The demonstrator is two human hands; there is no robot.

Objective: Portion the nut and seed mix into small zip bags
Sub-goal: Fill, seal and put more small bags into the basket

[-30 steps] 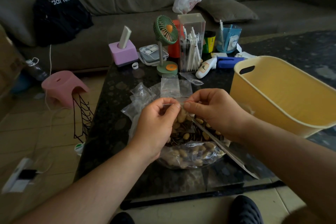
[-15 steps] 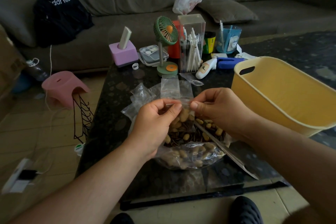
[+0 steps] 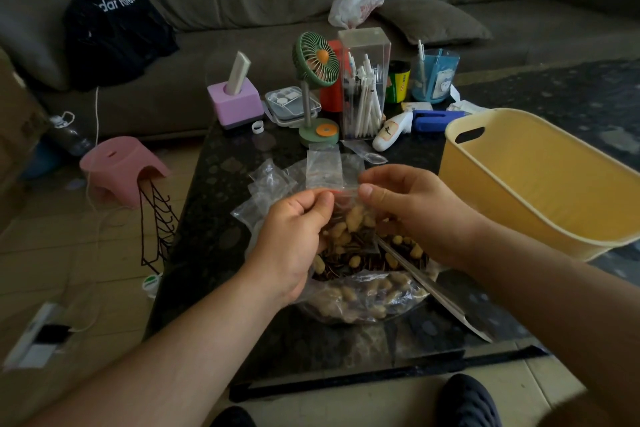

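Note:
A small clear zip bag [image 3: 349, 222] holding peanuts and dark seeds hangs between my hands above the table. My left hand [image 3: 294, 239] pinches the left end of its red-lined top edge. My right hand [image 3: 412, 211] pinches the right end of the same edge with thumb and fingers. Below the bag lies the big open bag of nut and seed mix [image 3: 367, 284], peanuts showing through its clear plastic. A heap of empty small zip bags [image 3: 277, 184] lies just behind my hands.
A yellow plastic tub [image 3: 540, 177] stands at the right on the dark table [image 3: 214, 218]. Behind are a green desk fan [image 3: 317, 87], a clear pen holder [image 3: 363, 87], a purple box [image 3: 235, 104] and a white device [image 3: 391, 132]. A pink stool [image 3: 121, 166] sits on the floor at left.
My right hand has slid rightwards along the bag's top edge, away from my left hand. The small bag now hangs more spread and slightly higher.

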